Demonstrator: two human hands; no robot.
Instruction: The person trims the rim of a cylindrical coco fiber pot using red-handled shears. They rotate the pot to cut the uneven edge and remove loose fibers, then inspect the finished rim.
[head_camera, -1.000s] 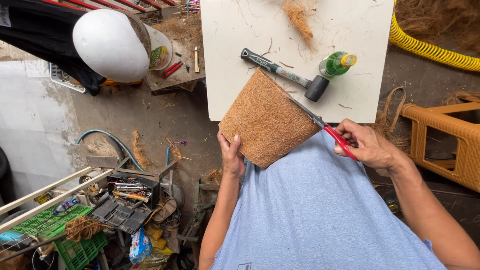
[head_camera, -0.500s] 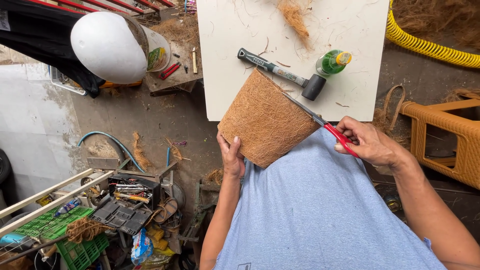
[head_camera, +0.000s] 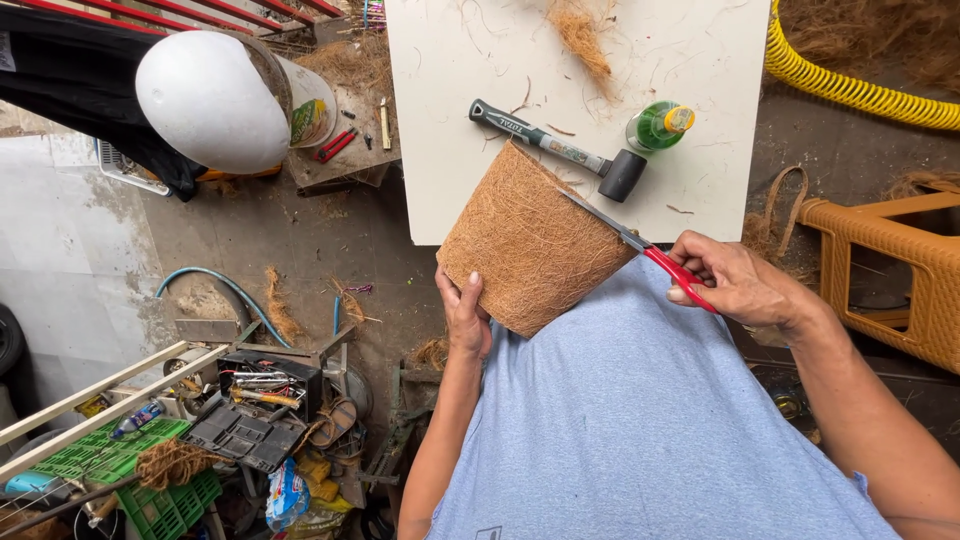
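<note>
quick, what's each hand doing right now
Left hand: closed on the side of the fibre pot.
Right hand: closed on the red-handled scissors, blades at the pot's rim.

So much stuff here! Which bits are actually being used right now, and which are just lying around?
In use:
- coir pot, steadied by the left hand
- red scissors, in the right hand, at the pot's rim

Lying about:
- mallet and green bottle on the white table
- yellow hose
- toolbox
- green crate
</note>
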